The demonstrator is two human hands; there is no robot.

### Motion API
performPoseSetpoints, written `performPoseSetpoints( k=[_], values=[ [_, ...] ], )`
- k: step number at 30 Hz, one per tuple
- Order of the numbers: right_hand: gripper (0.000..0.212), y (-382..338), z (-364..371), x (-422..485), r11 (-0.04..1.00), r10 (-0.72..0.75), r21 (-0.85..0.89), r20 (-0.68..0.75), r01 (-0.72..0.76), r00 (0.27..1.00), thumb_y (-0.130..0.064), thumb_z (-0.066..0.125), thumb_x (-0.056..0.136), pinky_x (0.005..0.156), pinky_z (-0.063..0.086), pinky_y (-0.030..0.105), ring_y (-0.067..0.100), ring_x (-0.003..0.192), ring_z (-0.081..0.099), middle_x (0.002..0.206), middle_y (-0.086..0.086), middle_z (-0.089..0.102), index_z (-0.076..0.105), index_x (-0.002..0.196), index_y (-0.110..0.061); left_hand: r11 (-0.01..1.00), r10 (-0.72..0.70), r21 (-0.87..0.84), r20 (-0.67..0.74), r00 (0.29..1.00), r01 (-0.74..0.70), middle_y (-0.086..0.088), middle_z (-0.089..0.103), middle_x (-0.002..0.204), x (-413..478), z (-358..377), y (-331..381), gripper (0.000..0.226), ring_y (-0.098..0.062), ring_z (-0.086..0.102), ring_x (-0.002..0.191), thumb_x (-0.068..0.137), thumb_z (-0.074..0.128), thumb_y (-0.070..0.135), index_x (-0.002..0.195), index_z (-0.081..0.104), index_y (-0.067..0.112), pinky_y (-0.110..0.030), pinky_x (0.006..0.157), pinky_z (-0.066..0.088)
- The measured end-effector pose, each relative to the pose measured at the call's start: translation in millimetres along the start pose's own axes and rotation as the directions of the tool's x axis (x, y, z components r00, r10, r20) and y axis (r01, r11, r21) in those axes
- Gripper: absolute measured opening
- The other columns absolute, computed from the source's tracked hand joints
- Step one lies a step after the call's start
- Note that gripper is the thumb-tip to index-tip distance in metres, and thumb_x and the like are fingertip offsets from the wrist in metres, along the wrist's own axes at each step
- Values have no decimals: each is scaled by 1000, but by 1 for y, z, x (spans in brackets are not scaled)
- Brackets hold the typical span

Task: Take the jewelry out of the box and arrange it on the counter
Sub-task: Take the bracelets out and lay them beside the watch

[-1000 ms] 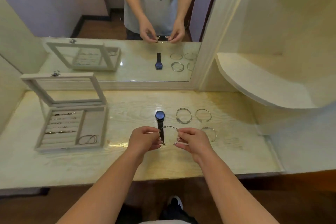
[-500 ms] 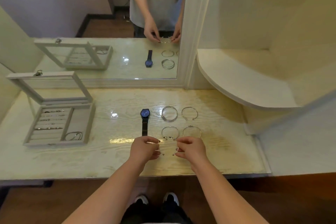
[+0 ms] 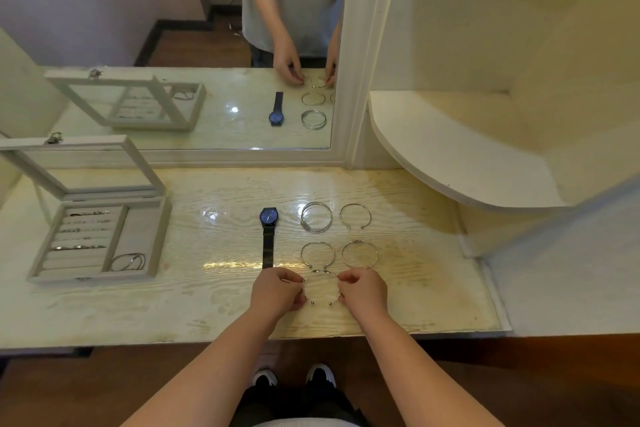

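Note:
A thin silver cuff bangle (image 3: pixel 321 273) lies low over the pale counter (image 3: pixel 194 302), its open ends toward me. My left hand (image 3: pixel 277 291) pinches its left side and my right hand (image 3: pixel 362 291) pinches its right side. Behind it lie two bangles (image 3: pixel 317 254) (image 3: pixel 359 254), and farther back a stack of bangles (image 3: pixel 316 217) and an open cuff (image 3: pixel 355 216). A blue-faced watch (image 3: pixel 268 236) lies left of them. The open grey jewelry box (image 3: pixel 93 243) at the left holds several rings in its rows and a thin chain (image 3: pixel 129 262).
A mirror (image 3: pixel 194 45) runs along the back of the counter and repeats the scene. A curved white shelf (image 3: pixel 450 163) juts out at the right, above the counter's right end. The box lid (image 3: pixel 79 163) stands up behind the tray.
Both hands have lowered the bangle from above the watch strap toward the counter's front, below the two nearer bangles. The camera has tilted down and to the right.

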State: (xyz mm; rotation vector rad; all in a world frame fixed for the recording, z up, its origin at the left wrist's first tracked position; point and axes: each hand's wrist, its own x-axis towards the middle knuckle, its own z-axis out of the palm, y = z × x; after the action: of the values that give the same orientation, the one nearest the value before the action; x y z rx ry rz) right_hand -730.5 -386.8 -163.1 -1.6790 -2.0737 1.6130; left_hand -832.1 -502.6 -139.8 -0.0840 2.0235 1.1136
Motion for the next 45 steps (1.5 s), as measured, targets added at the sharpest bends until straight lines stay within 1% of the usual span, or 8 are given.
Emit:
performPoseSetpoints(
  k=[6,14,17,25,29,37,42,45],
  values=[
    [25,-1,1,-4,980,-48,-193,-27,42,998,-6,56,84,64,41,18,12,80,58,101,1,70,71,103,-14,999,11,41,8,1000,-11,-16,69,65,2,1,-3,18,-20,68,59,84,53,-8,84,68,2,-32,61,60],
    [28,-6,2,-8,940,-81,-331,12,80,997,-5,50,85,67,43,22,8,71,55,105,1,66,68,104,-16,988,26,156,-12,1000,-24,-14,70,63,3,0,-3,23,-26,72,62,86,53,-6,73,69,7,-36,62,62],
    [28,-7,2,-10,924,-85,-371,30,90,996,-6,50,84,69,43,23,14,85,58,107,0,66,67,105,-17,973,48,225,-10,999,-44,-11,69,58,2,0,-2,28,-26,72,61,84,55,-5,64,68,10,-36,61,61],
    [29,-12,-1,-12,910,-54,-408,53,71,997,-9,50,85,60,39,22,6,69,52,109,-3,63,64,108,-21,970,34,239,-10,999,-30,-12,69,60,4,-5,1,24,-24,69,56,84,56,-4,67,69,9,-36,58,61],
    [26,-15,-5,-12,929,-77,-360,31,83,997,-14,52,86,50,33,20,-3,56,45,98,-6,59,63,110,-19,982,43,186,-42,998,-34,-15,70,70,4,-12,4,16,-24,67,59,86,58,3,75,70,5,-39,63,61],
    [18,-58,6,-14,964,-240,-106,54,245,969,-22,58,89,57,40,20,9,73,54,91,-3,60,64,105,-18,958,90,-253,-175,981,-133,-13,72,85,-12,-52,13,30,-24,69,78,98,50,28,91,70,6,-39,74,57],
    [23,-95,40,-33,952,-298,132,171,278,939,-30,57,91,82,52,31,9,90,59,94,-16,58,62,111,-21,904,74,-384,-288,955,-186,-14,71,93,-17,-96,11,36,-26,68,87,101,43,33,96,69,9,-40,79,57],
    [22,-110,66,-47,946,-298,204,245,252,922,-32,56,92,93,51,40,13,100,60,102,-9,62,62,111,-21,871,39,-453,-323,945,-191,-16,71,95,-16,-124,5,37,-28,68,90,101,42,33,98,68,8,-43,82,56]
  ],
)
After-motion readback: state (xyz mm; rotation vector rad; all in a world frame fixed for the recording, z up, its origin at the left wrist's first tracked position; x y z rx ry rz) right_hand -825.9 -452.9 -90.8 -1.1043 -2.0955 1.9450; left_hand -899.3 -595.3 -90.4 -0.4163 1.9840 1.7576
